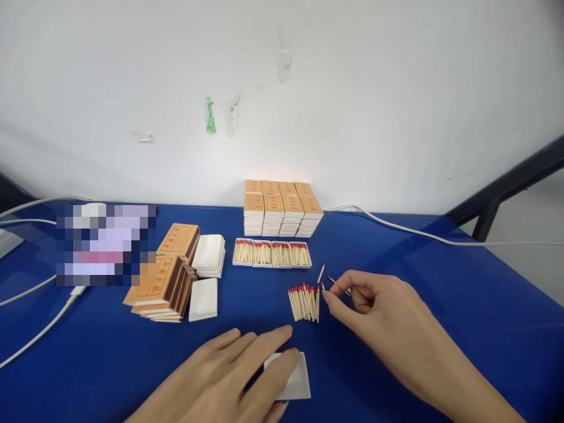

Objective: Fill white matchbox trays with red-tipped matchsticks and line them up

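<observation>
An open white matchbox tray (298,379) lies on the table at the front. My left hand (238,364) grips it, with the index finger over it and the thumb at its near edge. Thumb and index finger of my right hand (374,305) are pinched by a red-headed match (322,285). Just left of that hand is a loose pile of matches (304,302). A single match (321,272) lies above the pile, and a few others are partly hidden behind my right fingers. Four would be too exact for the filled trays (271,263): several stand in a row, holding matches.
Closed orange matchboxes (284,202) are stacked against the wall. Orange sleeves (161,279) lie piled on the left, beside white trays (208,252) and another white tray (204,299). White cables (396,229) cross the blue table. A pixelated object (110,241) is at far left.
</observation>
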The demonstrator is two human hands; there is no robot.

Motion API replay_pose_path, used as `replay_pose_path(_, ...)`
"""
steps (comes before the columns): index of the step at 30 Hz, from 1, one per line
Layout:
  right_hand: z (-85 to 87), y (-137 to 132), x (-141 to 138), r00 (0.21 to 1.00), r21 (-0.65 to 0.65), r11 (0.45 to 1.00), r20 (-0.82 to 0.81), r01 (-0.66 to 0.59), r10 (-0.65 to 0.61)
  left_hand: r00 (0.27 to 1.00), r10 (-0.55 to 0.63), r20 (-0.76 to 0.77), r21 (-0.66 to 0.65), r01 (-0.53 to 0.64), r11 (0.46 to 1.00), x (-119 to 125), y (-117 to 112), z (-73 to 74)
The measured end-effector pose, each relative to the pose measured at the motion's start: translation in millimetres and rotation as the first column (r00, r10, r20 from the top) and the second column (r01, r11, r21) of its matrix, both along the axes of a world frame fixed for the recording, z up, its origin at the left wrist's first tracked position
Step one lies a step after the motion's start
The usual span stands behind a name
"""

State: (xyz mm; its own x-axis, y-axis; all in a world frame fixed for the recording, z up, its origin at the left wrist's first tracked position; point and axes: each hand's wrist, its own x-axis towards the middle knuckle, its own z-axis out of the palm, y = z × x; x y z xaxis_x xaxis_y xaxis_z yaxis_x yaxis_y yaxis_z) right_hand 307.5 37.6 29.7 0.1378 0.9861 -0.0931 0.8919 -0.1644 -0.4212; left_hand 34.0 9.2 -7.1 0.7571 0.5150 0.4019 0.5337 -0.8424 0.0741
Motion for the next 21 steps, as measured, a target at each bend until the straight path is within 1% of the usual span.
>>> replay_pose_path(4,-1.1,-2,-5,0.997,0.019,0.999,-0.072,-0.026,0.028,1.0,-0.001,0.002,-0.011,0.001,1.0,1,0,2.2)
replay_pose_path(7,1.2,-1,-3,0.989,0.014,1.0,-0.15,-0.009,0.011,1.0,0.004,0.005,-0.019,-0.004,1.0,2,0,2.5)
replay_pose_path(9,2.2,1,0,0.986,0.038,0.999,-0.169,0.008,-0.002,1.0,0.001,0.011,-0.021,-0.001,1.0,2,0,1.7)
replay_pose_path(11,1.5,3,3,0.991,0.089,0.996,-0.13,0.029,-0.017,1.0,0.0,0.003,-0.04,0.0,0.999,1,-1,1.2)
replay_pose_path(14,-2.0,8,2,0.997,0.141,0.987,0.0,0.08,-0.081,1.0,0.003,-0.011,-0.072,-0.004,0.997,-1,-2,2.0)
replay_pose_path(16,-4.6,12,-1,0.987,0.139,0.984,0.096,0.115,-0.129,1.0,0.002,0.002,-0.069,-0.002,0.998,-3,-2,2.7)
replay_pose_path(18,-6.3,16,-4,0.976,0.116,0.985,0.165,0.124,-0.142,1.0,-0.004,0.017,-0.064,0.005,0.998,-3,-2,2.5)
replay_pose_path(21,-6.9,20,-8,0.969,0.08,0.989,0.209,0.121,-0.135,1.0,0.005,0.002,-0.064,-0.005,0.998,-3,-1,0.3)
